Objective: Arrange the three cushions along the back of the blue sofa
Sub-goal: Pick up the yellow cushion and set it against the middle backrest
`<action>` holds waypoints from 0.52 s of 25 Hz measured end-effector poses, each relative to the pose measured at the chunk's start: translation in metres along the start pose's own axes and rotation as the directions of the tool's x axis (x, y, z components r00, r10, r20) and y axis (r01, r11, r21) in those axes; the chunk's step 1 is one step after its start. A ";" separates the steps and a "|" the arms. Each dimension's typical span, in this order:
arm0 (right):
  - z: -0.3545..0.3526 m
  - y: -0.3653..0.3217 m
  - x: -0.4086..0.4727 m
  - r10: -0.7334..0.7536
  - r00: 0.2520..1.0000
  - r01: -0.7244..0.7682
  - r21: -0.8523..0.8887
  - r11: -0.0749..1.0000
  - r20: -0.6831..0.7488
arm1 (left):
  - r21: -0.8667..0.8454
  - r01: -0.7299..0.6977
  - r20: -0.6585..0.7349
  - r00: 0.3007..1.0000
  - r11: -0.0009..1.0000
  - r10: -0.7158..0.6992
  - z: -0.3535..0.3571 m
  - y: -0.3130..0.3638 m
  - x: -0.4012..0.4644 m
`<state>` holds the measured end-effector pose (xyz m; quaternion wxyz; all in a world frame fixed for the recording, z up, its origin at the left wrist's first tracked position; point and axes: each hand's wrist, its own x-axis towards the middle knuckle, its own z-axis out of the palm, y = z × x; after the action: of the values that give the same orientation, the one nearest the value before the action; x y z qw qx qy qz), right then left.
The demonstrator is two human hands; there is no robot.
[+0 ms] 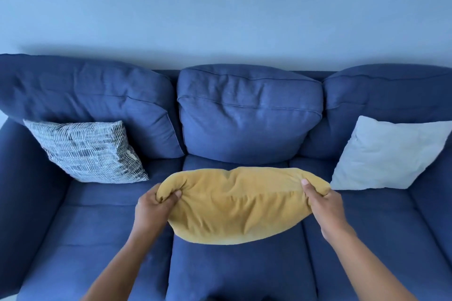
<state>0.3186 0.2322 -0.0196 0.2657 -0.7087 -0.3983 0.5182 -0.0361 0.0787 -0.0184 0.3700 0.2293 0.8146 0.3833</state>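
Note:
A yellow cushion [237, 205] hangs over the middle seat of the blue sofa [247, 117], held lengthwise between both hands. My left hand [154, 210] pinches its left corner and my right hand [322, 205] grips its right corner. A black-and-white patterned cushion [85, 151] leans against the left back pillow. A pale grey cushion [389, 154] leans against the right back pillow. The space in front of the middle back pillow holds no cushion.
The sofa stands against a plain light wall [220, 7]. Its padded armrests rise at the far left [22, 190] and at the far right edge of the view. Three large blue back pillows line the backrest.

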 end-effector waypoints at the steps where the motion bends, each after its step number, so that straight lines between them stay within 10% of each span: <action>1: -0.002 -0.014 0.010 -0.006 1.000 0.006 0.014 1.000 -0.016 | 0.001 -0.040 -0.005 0.999 0.999 0.040 0.003 0.018 0.012; 13: 0.014 -0.037 0.121 0.050 0.995 -0.029 -0.222 0.974 0.086 | -0.198 0.232 0.071 0.973 0.953 -0.222 0.097 0.062 0.115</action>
<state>0.3120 0.3535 -0.0583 0.1565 -0.7173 -0.4509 0.5076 -0.0262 0.2355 -0.0600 0.4525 0.1041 0.7827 0.4144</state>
